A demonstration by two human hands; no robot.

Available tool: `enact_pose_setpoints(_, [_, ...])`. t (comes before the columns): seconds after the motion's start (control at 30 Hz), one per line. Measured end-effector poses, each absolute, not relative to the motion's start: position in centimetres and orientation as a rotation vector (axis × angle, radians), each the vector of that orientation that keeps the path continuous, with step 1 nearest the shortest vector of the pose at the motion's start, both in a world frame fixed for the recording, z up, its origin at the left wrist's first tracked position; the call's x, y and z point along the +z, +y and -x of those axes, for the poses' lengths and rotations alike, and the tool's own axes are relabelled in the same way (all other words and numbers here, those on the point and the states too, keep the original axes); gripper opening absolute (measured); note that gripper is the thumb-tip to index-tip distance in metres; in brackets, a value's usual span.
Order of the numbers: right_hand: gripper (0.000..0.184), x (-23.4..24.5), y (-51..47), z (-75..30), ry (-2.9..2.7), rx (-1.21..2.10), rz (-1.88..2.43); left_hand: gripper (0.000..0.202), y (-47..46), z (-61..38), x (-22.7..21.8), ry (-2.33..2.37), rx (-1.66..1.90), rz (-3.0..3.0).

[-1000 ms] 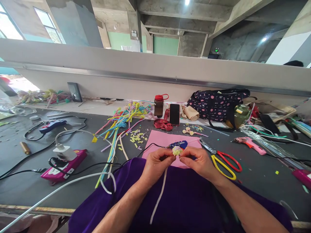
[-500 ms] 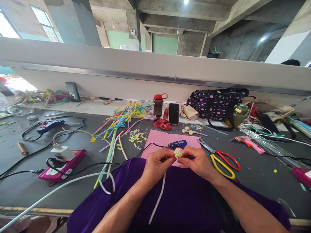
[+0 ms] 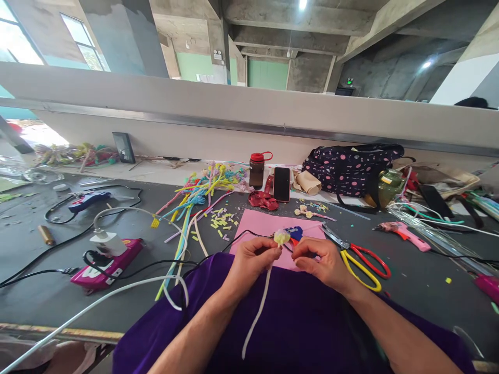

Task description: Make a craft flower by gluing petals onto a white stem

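Note:
My left hand [image 3: 253,262] pinches a small craft flower with a round yellow and lilac head [image 3: 282,237] just below its bloom. The flower's white fuzzy stem [image 3: 257,317] hangs down over my purple-clad lap. My right hand [image 3: 319,261] hovers just right of the bloom, apart from it, with curled fingers, a gap between thumb and forefinger, and nothing seen in them. Behind the bloom a blue glue gun [image 3: 295,232] lies on a pink sheet [image 3: 249,222], partly hidden by my hands. Scissors [image 3: 360,259] with red and yellow handles lie beside my right hand.
Fuzzy stems [image 3: 195,195] and cut yellow bits [image 3: 221,221] lie to the left, near a magenta power strip [image 3: 128,254] with cables. A bottle [image 3: 256,171], phone [image 3: 281,184] and patterned bag [image 3: 343,171] stand at the back. A pink glue gun [image 3: 405,235] lies right.
My right hand has let go of the flower and moved slightly away to the right. My left hand keeps holding it, and more of the bloom shows. The view has shifted slightly.

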State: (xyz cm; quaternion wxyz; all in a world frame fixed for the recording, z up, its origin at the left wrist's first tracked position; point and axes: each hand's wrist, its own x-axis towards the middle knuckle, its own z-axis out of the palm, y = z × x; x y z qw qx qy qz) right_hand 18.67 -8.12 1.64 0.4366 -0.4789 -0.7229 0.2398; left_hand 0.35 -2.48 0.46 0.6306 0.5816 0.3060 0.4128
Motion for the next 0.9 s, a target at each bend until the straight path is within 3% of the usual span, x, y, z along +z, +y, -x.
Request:
enact_pose_setpoints(0.53, [0.023,2.1,-7.8,-19.2,-1.822,0.485,1.328,0.023,-1.8,0.9,1.0,0.513,0.8,-0.953])
enact_pose_setpoints(0.73, [0.028,3.6,-7.4,-23.8,-1.846,0.306,1.645,0.023,-1.6,0.9,1.1,0.515,0.815,-0.945])
enact_pose_setpoints(0.9, [0.024,2.3,-6.3,-24.8,-1.959,0.158,1.824,0.024,-1.5,0.9,1.1,0.539,0.826,-0.927])
